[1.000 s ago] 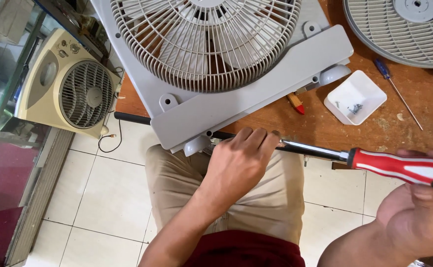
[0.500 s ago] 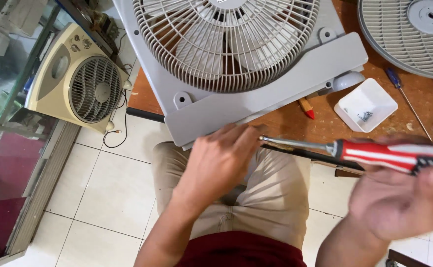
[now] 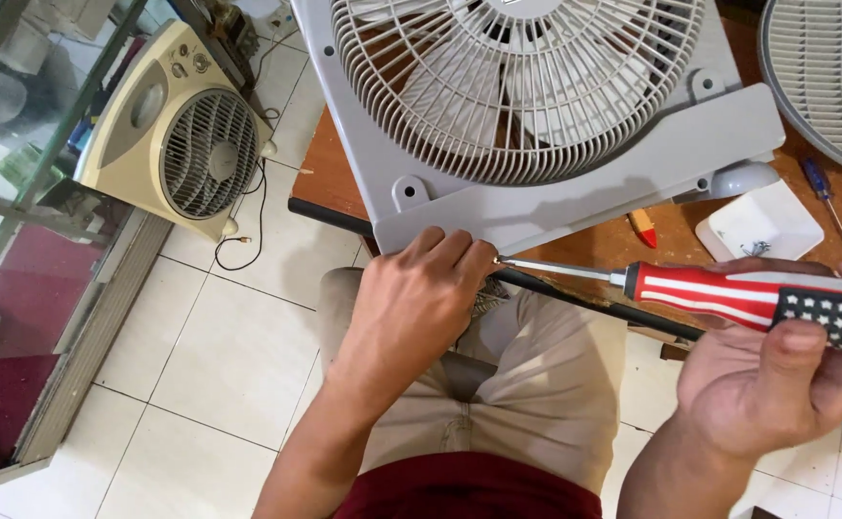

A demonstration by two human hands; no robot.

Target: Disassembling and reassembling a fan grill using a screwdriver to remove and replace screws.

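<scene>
Far to the left a small cream box fan [image 3: 176, 135] stands on the pale tiled floor [image 3: 219, 336], with a round dark grille and a thin cord trailing by it; next comes the big grey box fan [image 3: 536, 125], which lies flat on the brown wooden table [image 3: 334, 173], its near edge sticking out over the person's lap; its frame is smooth hard plastic, and its round grille is made of many thin curved ribs; the left hand [image 3: 411, 308] is curled against the bottom edge of that frame, fingers bent and pressed to the plastic near the screwdriver tip; the screwdriver [image 3: 729, 293] has a thin shiny metal shaft and a fat red and white striped handle with a dark end; its tip sits right at the frame's lower edge, so the work on this screw looks to be in the middle, not finished; the right hand [image 3: 777, 384] is wrapped tight around the handle; behind it a small white tray [image 3: 762, 226] holds a few tiny screws, so some seem to be out already; a second round grille [image 3: 825, 77] lies loose at the far right.
</scene>
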